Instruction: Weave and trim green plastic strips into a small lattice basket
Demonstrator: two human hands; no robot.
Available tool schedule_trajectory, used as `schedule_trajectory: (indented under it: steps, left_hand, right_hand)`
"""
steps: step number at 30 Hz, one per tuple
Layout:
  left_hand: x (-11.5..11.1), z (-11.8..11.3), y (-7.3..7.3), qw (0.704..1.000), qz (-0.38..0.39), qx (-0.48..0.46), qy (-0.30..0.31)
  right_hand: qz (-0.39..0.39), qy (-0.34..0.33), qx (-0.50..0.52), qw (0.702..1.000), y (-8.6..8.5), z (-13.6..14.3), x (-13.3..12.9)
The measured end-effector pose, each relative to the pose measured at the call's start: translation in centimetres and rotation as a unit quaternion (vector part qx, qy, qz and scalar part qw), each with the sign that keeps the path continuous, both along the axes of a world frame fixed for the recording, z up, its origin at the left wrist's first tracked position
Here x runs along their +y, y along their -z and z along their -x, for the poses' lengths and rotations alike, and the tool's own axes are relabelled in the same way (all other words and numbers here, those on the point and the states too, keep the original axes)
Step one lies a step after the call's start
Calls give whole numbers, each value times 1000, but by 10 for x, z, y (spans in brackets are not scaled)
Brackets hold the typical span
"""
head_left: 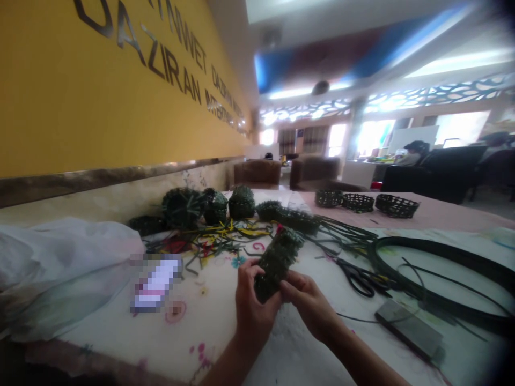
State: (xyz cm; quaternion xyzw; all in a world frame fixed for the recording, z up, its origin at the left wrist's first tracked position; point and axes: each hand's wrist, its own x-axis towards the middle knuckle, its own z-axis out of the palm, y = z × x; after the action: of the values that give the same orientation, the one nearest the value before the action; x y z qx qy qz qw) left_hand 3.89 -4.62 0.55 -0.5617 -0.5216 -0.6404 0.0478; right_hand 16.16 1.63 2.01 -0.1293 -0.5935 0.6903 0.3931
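Between my hands, just above the table, is a dark green woven piece [277,257], long and tilted, with a rough fringed far end. It looks like a small basket of plastic strips. My left hand [254,295] wraps round its near left side, thumb and fingers closed on it. With thumb and fingers pinched, my right hand [303,295] touches its lower right edge. Whether that hand also grips a loose strip is too small to tell. Black-handled scissors [360,279] lie to the right of my right hand.
Woven green baskets [241,202] stand at the back, with open-weave ones [396,206] at back right. Cut strips [225,230] litter the middle. On the right lie a strip coil [442,246] and a grey block [410,327]. A blurred phone [156,284] and plastic bag [68,257] are left.
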Motion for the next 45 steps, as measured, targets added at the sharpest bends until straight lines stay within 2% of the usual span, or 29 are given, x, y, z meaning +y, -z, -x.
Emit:
schedule_trajectory:
  steps: [3,10,13,18,22,26,32,34,36,39,41,45]
  left_hand:
    - [0,-2,-1,1000,3,14,-2]
    - [2,-3,3,999,-6,41,-17]
    - [2,-2,4,1000,3,21,-10]
    - [3,-3,4,1000,1,16,-4]
    - [3,-5,3,1000,-4,15,-15]
    - [2,-5,3,999,-11,28,-19]
    - [2,-8,4,999,-12,38,-20]
    - [3,-9,4,999,-12,41,-22]
    - [3,-9,3,999,-11,37,-24]
    - [3,-7,0,1000,-7,24,-20]
    - [2,-6,-2,1000,1,11,-9]
    - [1,-4,-3,1000,16,-10,1]
  right_hand:
    - [-2,9,6,1000,1,1,0]
    - [-1,105,2,994,1,6,-11]
    - [7,86,1,996,2,5,-10]
    - [11,13,3,1000,1,-1,0]
    - [5,1,3,1000,-2,-3,2]
    - [5,45,7,999,-3,1,-5]
    - [-33,181,-46,982,8,9,-14]
    - [-39,199,-58,978,8,8,-13]
    - [-24,161,-55,985,5,6,-10]
    - [6,41,-34,999,-2,-1,-3]
    - [3,-14,-24,1000,-5,-5,3]
    - [-13,-46,-15,999,-5,-9,11]
